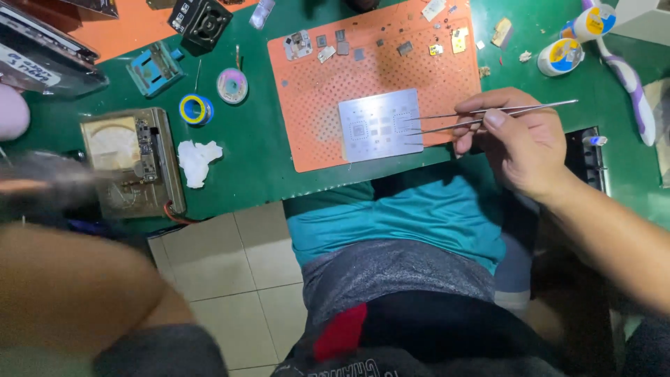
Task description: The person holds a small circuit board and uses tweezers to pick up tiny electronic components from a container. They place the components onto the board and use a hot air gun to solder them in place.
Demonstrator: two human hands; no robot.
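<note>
The right hand (520,143) is closed in a pinch on a pair of metal tweezers (481,115), thumb on top, fingers curled beneath. The tweezer tips rest at the right edge of a square metal stencil plate (377,126), which lies flat on an orange perforated mat (384,84) scattered with small chips. The left hand is a blur at the left frame edge; its grip cannot be determined. The mat sits on a green work surface (258,160). Pale floor tiles (237,279) show below the bench edge.

Right hand (520,143) pinched closed, forearm reaching in from the right; left arm blurred.
</note>
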